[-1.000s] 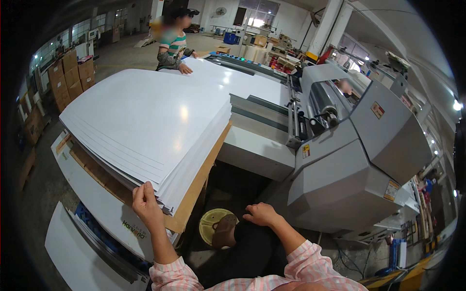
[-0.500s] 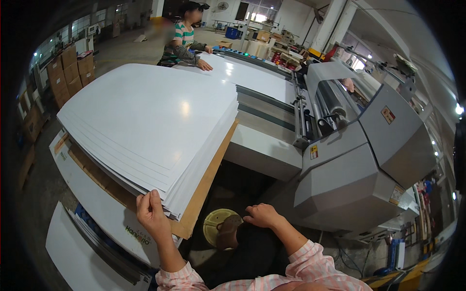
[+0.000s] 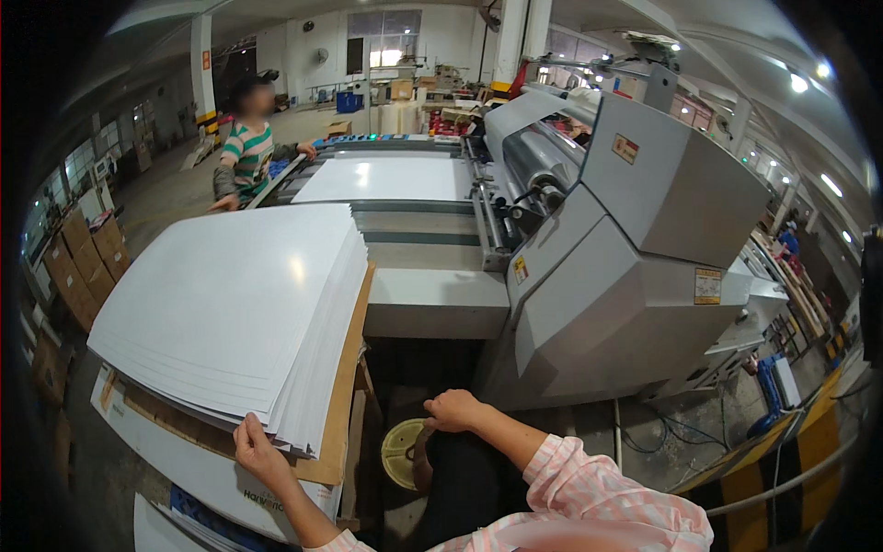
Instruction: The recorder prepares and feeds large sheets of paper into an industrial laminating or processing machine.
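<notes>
A thick stack of large white sheets (image 3: 230, 304) lies on a brown board (image 3: 342, 386) to my left. My left hand (image 3: 260, 453) grips the near corner of the stack, fingers curled under the top sheets. My right hand (image 3: 452, 411) rests with fingers bent on a dark object in the gap below the machine, next to a round yellow-green disc (image 3: 402, 453); whether it grips anything is unclear. A big grey machine (image 3: 635, 276) with rollers stands to the right.
Another person (image 3: 246, 152) in a striped shirt stands at the far end of the feed table, hands on its edge beside a white sheet (image 3: 386, 179). Brown boxes (image 3: 78, 267) line the left wall. Cables and yellow-black floor marking lie at the lower right.
The view has turned to the right, so the machine sits more centred. My left hand stays on the stack's near corner, my right hand stays in the gap. The far person's hands shifted along the table.
</notes>
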Demonstrator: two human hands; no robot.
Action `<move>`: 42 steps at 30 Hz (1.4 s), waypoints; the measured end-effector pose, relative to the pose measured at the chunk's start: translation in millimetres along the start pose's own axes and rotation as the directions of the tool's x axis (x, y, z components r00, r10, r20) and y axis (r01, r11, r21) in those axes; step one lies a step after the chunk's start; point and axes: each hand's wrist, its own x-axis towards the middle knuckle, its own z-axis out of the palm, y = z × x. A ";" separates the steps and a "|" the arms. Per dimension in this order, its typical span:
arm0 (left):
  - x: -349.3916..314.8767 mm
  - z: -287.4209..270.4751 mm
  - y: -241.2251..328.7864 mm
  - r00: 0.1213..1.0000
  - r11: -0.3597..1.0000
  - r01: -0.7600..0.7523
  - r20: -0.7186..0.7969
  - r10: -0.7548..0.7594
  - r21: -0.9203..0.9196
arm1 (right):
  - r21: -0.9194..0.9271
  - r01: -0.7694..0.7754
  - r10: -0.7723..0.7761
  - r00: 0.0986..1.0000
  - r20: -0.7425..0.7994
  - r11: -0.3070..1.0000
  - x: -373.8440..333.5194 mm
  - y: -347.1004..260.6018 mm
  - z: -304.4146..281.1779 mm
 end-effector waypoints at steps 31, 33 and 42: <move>31.1 -2.3 -18.7 0.985 0.981 0.144 0.076 -0.155 0.134 | 0.062 0.022 -0.015 0.993 -0.120 0.998 -0.4 6.6 4.8; 33.4 -3.7 -16.3 0.984 0.976 0.145 0.082 -0.160 0.159 | 0.056 0.040 -0.032 0.991 -0.131 0.998 -2.0 6.4 3.7; -3.4 5.0 57.1 0.981 0.960 0.192 -0.034 -0.189 0.202 | 0.108 0.012 0.006 0.987 -0.162 0.994 -9.7 11.2 6.5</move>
